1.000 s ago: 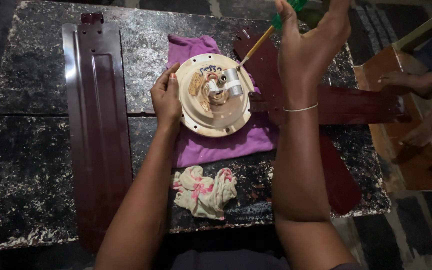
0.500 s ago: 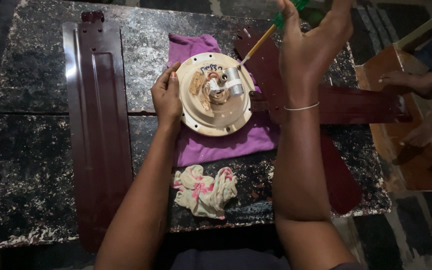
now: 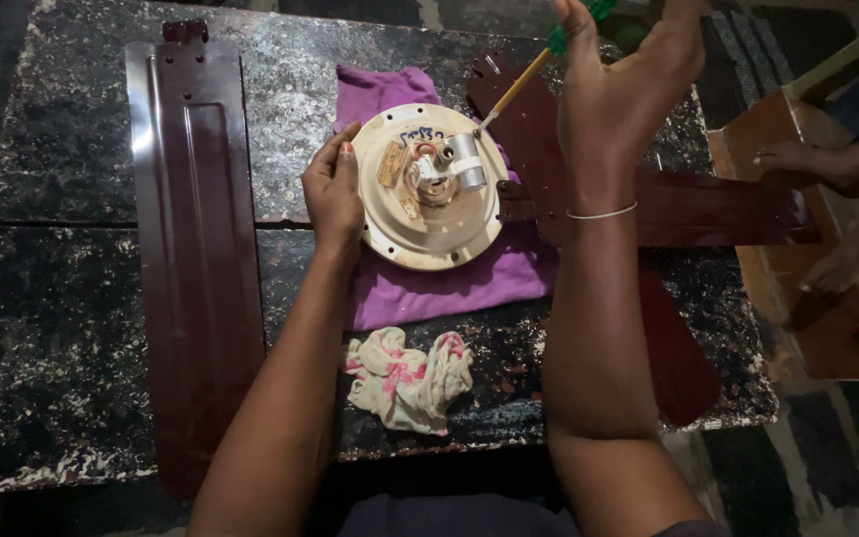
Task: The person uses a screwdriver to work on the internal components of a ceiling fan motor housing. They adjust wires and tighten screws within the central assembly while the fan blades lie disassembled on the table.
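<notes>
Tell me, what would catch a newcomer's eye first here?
Probably the round cream motor housing at the centre of the dark speckled table, lying on a purple cloth. The left hand rests on its rim, while the right hand angles a green-handled screwdriver onto it. A long maroon fan blade lies to the left.

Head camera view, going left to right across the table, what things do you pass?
Loose maroon fan blade → left hand on the rim of the round cream fan motor → right hand holding a green-handled screwdriver → attached maroon blade pointing right.
</notes>
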